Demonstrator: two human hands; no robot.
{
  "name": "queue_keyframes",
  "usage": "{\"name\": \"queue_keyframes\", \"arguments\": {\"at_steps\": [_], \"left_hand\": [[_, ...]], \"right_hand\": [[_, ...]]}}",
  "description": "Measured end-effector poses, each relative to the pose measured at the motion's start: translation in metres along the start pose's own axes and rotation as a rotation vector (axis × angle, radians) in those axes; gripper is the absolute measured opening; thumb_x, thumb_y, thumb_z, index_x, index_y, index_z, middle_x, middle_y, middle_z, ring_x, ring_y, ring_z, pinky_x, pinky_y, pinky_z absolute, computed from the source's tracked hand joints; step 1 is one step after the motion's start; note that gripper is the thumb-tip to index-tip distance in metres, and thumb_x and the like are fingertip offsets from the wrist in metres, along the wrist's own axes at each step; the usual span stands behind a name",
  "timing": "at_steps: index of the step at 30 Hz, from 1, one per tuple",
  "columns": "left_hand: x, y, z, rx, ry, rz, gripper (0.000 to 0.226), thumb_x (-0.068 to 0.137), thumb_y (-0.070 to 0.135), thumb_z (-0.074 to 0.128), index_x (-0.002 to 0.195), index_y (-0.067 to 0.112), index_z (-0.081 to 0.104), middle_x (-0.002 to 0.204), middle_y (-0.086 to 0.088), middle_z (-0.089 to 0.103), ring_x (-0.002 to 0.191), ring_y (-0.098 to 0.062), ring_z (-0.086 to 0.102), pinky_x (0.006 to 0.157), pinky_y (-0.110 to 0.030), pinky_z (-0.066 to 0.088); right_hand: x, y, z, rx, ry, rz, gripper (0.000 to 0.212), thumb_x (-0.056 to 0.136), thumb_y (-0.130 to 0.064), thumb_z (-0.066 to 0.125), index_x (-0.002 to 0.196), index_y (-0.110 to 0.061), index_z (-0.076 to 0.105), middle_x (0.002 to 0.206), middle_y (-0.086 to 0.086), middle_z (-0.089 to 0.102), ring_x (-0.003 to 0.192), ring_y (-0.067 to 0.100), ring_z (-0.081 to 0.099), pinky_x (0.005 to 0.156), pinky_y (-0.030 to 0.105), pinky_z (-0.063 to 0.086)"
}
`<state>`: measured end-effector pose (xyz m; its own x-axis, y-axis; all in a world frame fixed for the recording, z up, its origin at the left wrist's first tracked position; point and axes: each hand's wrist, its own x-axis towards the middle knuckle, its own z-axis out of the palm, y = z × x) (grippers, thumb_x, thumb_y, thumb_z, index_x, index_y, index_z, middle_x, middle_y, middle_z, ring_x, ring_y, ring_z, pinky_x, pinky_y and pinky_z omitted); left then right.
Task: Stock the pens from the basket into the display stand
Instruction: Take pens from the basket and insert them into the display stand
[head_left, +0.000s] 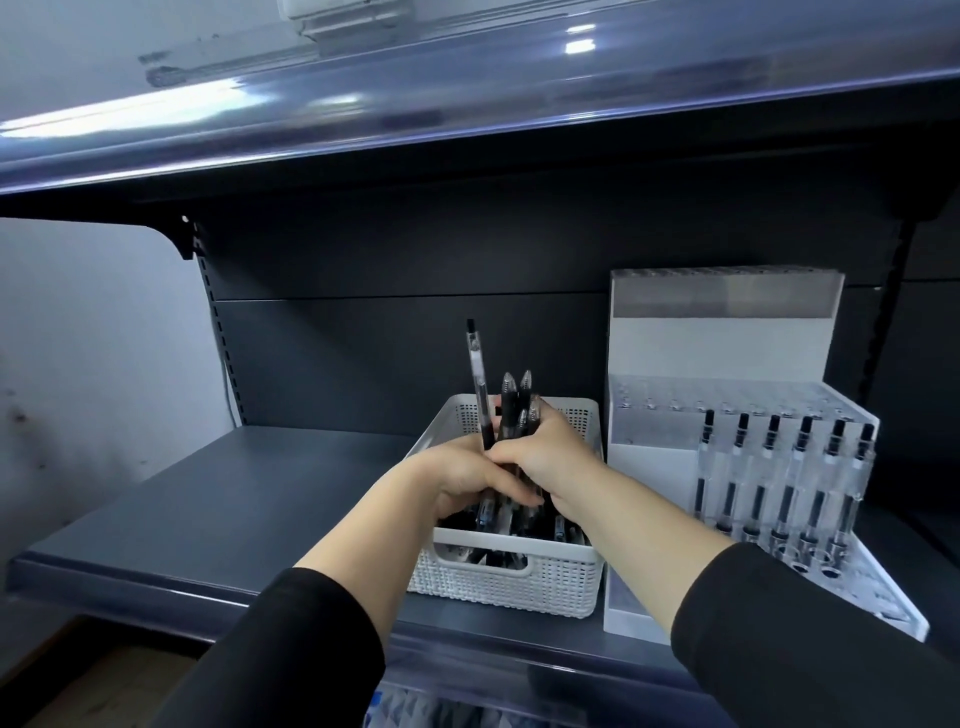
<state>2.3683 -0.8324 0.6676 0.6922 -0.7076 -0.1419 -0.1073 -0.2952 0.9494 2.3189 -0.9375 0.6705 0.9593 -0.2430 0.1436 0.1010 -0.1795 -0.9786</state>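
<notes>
Gathering pens over the basket

We are bunching gel pens (511, 410) upright, left hand (462, 475) and right hand (545, 452) fingers curled around them, display stand (670, 457) waiting at three o'clock of the white basket (498, 577).

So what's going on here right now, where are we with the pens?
A person has both hands over the white basket on the shelf. The left hand and right hand together grip a bunch of pens, held upright above the basket. More pens lie in the basket. The display stand to the right already holds six pens in its front row; the rows behind look empty.
</notes>
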Motion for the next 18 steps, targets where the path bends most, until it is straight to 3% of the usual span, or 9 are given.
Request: {"name": "queue_keyframes", "arguments": {"at_steps": [3,5,9,14,18], "left_hand": [[0.001,-0.001,-0.001,-0.004,-0.004,-0.027,0.037,0.072,-0.012,0.071,0.101,0.009,0.064,0.096,-0.005,0.072,0.102,-0.021,0.064,0.094,-0.031,0.048],[0.001,-0.002,-0.001,-0.002,0.012,-0.018,0.033,0.073,-0.012,0.07,0.097,0.01,0.064,0.092,-0.004,0.072,0.097,-0.018,0.065,0.091,-0.028,0.05],[-0.001,0.0,0.003,0.005,0.044,0.046,0.03,0.077,-0.011,0.066,0.092,0.015,0.065,0.084,0.003,0.072,0.082,-0.007,0.067,0.071,-0.016,0.051],[-0.001,0.0,0.006,-0.032,0.104,0.166,0.033,0.082,-0.002,0.066,0.111,0.015,0.064,0.109,-0.006,0.071,0.106,-0.017,0.065,0.096,-0.032,0.049],[-0.003,0.006,0.01,-0.081,0.037,0.215,0.024,0.086,0.006,0.065,0.108,0.014,0.063,0.101,0.001,0.071,0.098,-0.012,0.066,0.082,-0.02,0.046]], "right_hand": [[0.0,0.0,-0.003,0.015,-0.019,0.068,0.026,0.072,0.001,0.068,0.089,-0.017,0.062,0.092,0.009,0.068,0.092,0.024,0.065,0.08,0.036,0.055],[0.0,0.0,-0.004,0.022,-0.038,0.102,0.02,0.075,-0.001,0.069,0.082,-0.018,0.063,0.087,0.007,0.068,0.089,0.023,0.065,0.082,0.037,0.055],[0.001,0.0,-0.003,0.072,0.012,0.114,0.02,0.077,-0.006,0.073,0.09,-0.016,0.062,0.088,0.003,0.066,0.089,0.02,0.062,0.08,0.033,0.052],[0.0,-0.006,-0.006,0.145,0.053,0.039,0.025,0.077,-0.012,0.076,0.101,-0.012,0.067,0.092,0.003,0.07,0.088,0.017,0.065,0.077,0.028,0.051],[0.001,-0.014,-0.016,0.147,0.077,-0.001,0.029,0.074,-0.016,0.079,0.099,-0.01,0.066,0.092,0.006,0.07,0.088,0.02,0.067,0.075,0.031,0.055]]}}
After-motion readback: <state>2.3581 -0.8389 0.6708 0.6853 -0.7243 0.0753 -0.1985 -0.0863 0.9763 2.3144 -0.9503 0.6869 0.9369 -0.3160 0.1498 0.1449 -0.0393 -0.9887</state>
